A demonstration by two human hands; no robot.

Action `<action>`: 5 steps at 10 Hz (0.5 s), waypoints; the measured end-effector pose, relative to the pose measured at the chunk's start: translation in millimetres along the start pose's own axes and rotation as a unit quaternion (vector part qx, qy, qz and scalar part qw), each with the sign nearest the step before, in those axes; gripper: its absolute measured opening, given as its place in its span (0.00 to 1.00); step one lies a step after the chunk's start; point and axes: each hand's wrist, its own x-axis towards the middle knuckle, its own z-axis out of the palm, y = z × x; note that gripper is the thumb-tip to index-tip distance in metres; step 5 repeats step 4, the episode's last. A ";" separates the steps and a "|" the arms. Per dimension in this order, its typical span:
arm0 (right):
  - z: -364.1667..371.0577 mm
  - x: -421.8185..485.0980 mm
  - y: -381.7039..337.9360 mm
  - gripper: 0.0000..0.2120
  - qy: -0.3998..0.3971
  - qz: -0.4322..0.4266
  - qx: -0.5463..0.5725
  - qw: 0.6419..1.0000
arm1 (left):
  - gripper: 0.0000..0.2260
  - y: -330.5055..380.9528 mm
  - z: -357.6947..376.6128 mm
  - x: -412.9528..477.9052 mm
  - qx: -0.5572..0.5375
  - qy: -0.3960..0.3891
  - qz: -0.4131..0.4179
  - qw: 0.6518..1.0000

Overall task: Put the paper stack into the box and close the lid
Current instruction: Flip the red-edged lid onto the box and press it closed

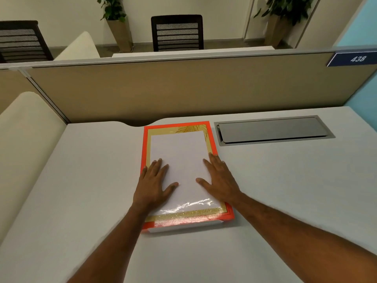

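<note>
A flat orange box with a gold inner border lies on the grey desk, long side running away from me. A white paper stack shows inside the gold border, with glare across its near end. My left hand lies flat on the left part of the white sheet, fingers spread. My right hand lies flat on the right part, its outer fingers reaching the orange rim. Neither hand grips anything. I cannot tell whether a clear lid covers the paper.
The grey desk extends on both sides of the box. A metal cable hatch is set into the desk right of the box. A tan partition stands behind. A cream cushion sits at the left.
</note>
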 end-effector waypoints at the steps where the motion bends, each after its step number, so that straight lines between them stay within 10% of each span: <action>1: 2.1 -2.1 0.1 0.38 -0.003 0.001 -0.033 0.999 | 0.37 0.8 0.6 -1.3 0.015 -0.008 -0.006 1.000; 5: -19.8 -15.2 6.1 0.39 -0.018 0.015 -0.066 0.998 | 0.38 17.8 -16.5 -10.9 0.023 -0.025 -0.029 0.999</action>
